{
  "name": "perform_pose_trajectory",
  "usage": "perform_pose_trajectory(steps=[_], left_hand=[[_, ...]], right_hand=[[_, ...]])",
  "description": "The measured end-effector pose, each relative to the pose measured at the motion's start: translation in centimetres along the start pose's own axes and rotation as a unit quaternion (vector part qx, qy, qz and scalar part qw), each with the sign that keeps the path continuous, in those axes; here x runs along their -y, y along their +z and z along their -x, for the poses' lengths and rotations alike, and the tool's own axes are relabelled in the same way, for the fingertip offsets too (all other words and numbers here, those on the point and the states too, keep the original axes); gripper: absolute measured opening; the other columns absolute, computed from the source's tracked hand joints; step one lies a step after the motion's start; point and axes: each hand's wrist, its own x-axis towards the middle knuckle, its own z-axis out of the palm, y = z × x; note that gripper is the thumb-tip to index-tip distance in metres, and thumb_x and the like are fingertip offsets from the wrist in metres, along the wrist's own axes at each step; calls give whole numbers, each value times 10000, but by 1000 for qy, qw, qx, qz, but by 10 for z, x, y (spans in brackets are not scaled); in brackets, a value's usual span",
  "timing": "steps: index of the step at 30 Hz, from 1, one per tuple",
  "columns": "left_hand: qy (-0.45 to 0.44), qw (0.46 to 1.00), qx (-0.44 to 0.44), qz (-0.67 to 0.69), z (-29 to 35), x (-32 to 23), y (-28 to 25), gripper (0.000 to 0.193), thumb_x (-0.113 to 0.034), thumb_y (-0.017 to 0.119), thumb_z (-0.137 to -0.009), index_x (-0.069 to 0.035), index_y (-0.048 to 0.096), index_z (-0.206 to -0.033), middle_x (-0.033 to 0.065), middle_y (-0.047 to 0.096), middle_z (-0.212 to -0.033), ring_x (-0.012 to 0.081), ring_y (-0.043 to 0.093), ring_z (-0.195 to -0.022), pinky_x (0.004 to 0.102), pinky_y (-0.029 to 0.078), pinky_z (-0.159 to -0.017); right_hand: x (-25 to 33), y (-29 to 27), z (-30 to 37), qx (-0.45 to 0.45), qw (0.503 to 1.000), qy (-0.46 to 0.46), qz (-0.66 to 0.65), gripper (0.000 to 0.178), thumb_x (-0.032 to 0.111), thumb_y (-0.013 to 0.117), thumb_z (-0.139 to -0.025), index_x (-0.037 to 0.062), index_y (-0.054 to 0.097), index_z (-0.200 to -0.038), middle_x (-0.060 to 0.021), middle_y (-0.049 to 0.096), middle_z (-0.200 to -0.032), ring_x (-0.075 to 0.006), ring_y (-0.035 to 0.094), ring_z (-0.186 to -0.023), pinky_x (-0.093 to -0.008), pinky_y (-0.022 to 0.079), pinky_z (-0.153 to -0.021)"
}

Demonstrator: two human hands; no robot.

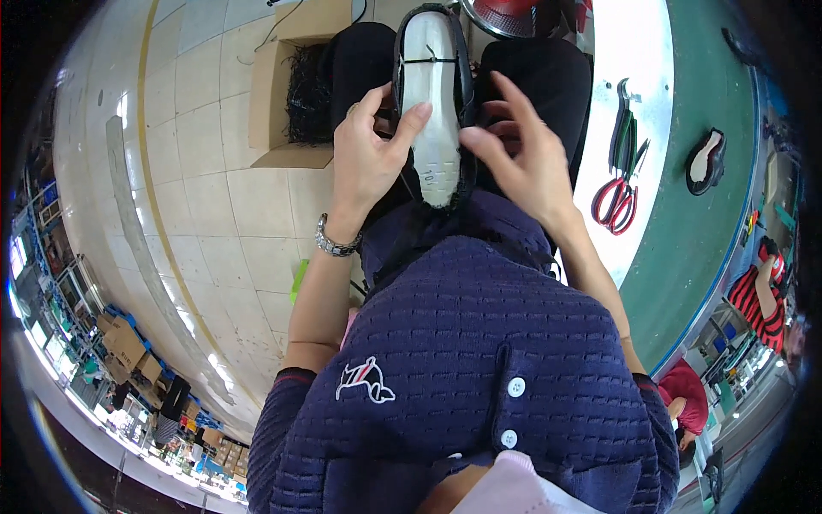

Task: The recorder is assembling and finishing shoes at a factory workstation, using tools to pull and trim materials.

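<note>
A black shoe upper [467, 81] with its pale insole [438, 128] facing up rests between my knees. A thin black strand crosses the insole toward its far end, with a loose end sticking up. My left hand [368, 158] grips the shoe's left edge, its thumb lying on the insole and its other fingers partly hidden beside the shoe. On the right side, my right hand [529, 167] holds nothing that I can see. Its fingers are spread and its thumb is close to the shoe's edge; I cannot tell whether they touch.
A cardboard box [268, 103] with black strands inside stands on the tiled floor at left. Red-handled scissors [616, 204] and green-handled pliers [625, 141] lie on a white bench strip at right. Another shoe [717, 161] lies on the green table. A metal basket [514, 19] stands ahead.
</note>
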Motion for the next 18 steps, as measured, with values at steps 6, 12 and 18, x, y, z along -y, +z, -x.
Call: perform_pose_trajectory(steps=[6, 12, 18], left_hand=[[-2, 999, 20, 40, 2, 3, -3, 448, -290, 647, -906, 32, 592, -1213, 96, 683, -928, 86, 592, -713, 236, 488, -626], [-41, 984, 121, 125, -7, 5, -13, 475, -240, 602, -942, 20, 503, -1327, 38, 653, -994, 45, 564, -801, 203, 469, -730], [-37, 965, 145, 214, -7, 5, -1, 503, -224, 627, -925, 4, 468, -1344, 63, 626, -1088, 96, 573, -959, 241, 461, -851]], right_hand=[[15, 4, -4, 66, 997, -4, 39, 574, 246, 585, -899, -51, 427, -1364, -237, 632, -746, -332, 651, -625, -376, 521, -648], [8, -8, -7, 129, 991, 15, 5, 504, 111, 504, -917, -44, 407, -1387, -230, 603, -674, -265, 624, -565, -352, 496, -622], [-6, -5, 5, 98, 993, 2, -63, 555, 217, 556, -935, -13, 390, -1412, -253, 656, -904, -303, 672, -744, -372, 514, -714]])
